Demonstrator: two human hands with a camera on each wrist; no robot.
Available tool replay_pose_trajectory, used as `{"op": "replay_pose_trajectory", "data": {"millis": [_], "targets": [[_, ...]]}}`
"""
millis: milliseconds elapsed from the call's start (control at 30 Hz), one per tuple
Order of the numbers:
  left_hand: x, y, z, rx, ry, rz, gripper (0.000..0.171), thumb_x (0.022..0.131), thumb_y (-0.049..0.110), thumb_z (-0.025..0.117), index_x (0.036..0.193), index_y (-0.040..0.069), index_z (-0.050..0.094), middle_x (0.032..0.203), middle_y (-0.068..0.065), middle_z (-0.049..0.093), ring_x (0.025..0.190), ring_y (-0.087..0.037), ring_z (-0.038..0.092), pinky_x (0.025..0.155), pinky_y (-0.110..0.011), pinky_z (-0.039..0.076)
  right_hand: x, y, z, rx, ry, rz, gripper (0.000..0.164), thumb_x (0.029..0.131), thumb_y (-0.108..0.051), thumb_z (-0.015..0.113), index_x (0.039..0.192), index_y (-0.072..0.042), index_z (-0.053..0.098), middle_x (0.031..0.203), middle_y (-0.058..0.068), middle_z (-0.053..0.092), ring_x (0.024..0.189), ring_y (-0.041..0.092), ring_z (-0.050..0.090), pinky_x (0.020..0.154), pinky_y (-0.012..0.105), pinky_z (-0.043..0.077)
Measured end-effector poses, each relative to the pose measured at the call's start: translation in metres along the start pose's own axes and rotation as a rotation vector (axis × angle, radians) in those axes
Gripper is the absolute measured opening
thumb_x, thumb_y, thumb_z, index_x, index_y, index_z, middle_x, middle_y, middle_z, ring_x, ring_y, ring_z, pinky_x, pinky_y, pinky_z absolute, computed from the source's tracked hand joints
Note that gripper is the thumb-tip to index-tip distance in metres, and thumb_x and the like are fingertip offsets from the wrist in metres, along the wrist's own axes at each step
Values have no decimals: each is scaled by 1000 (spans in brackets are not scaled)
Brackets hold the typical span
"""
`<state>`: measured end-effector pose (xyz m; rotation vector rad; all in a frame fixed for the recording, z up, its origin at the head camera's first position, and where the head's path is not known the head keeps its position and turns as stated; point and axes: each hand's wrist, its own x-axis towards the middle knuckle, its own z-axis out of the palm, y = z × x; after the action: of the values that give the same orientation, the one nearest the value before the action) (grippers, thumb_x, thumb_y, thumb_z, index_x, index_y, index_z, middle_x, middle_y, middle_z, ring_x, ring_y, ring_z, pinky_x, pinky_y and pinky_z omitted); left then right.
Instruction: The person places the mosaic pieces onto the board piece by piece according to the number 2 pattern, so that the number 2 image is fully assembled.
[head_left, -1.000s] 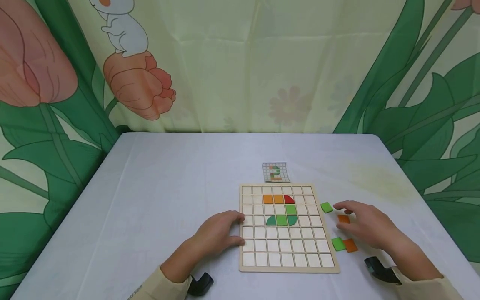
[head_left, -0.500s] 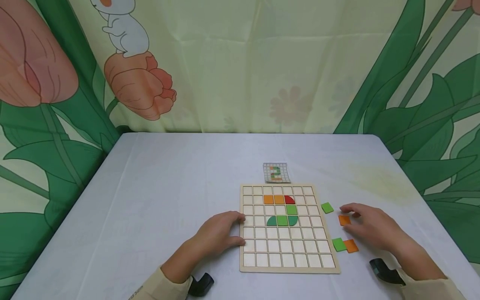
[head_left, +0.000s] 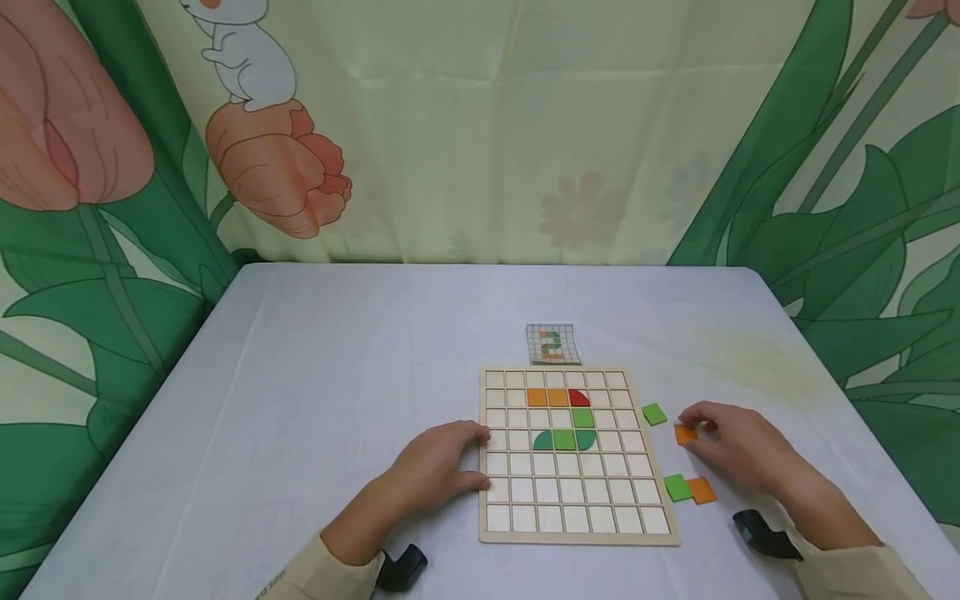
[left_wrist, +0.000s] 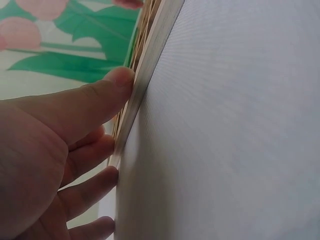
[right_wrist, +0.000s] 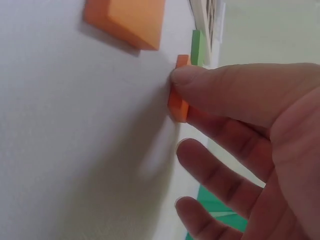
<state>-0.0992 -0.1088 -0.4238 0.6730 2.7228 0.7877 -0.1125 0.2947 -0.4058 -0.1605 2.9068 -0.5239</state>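
Note:
The left hand [head_left: 431,467] rests its thumb and fingertips against the left edge of a wooden grid board [head_left: 579,539]; the left wrist view shows the fingers touching the board's side wall [left_wrist: 145,75]. To the right of the board, the right hand [head_left: 746,450] pinches an orange square tile [head_left: 684,434] between thumb and index finger. In the right wrist view this tile [right_wrist: 179,102] stands tilted at the fingertips, the other fingers spread loosely. Set in the board are orange tiles [head_left: 547,398], a red quarter-round tile [head_left: 578,398], and several green tiles [head_left: 564,440].
A green tile [head_left: 654,414] lies beside the board's upper right. Nearer the front, another green tile [head_left: 678,487] touches an orange tile [head_left: 702,491]. Behind the board lies a small pattern card [head_left: 553,344]. A white cloth covers the table [head_left: 337,350].
The right hand drew back slightly to the right, then closed its thumb and index finger on the orange tile, which has shifted a little up and left. The left hand has stayed in place.

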Motion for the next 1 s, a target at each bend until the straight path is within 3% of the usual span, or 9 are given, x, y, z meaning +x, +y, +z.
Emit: {"op": "replay_pose_trajectory", "data": {"millis": [533, 1000], "targets": [[-1, -1, 0, -2, 9, 17, 54, 83, 30, 83, 127, 7, 62, 127, -3, 64, 123, -23, 57, 103, -40, 46, -2, -4, 2, 12, 20, -50, 29, 85, -12, 76, 110, -1, 68, 101, 8, 66, 89, 29, 55, 78, 49, 52], [-1, 0, 0, -3, 4, 7, 55, 83, 29, 84, 128, 8, 62, 126, -1, 65, 123, -22, 57, 103, -39, 47, -2, -6, 3, 11, 38, -46, 35, 83, -13, 78, 111, 5, 66, 101, 12, 66, 89, 30, 55, 81, 53, 54]]}}
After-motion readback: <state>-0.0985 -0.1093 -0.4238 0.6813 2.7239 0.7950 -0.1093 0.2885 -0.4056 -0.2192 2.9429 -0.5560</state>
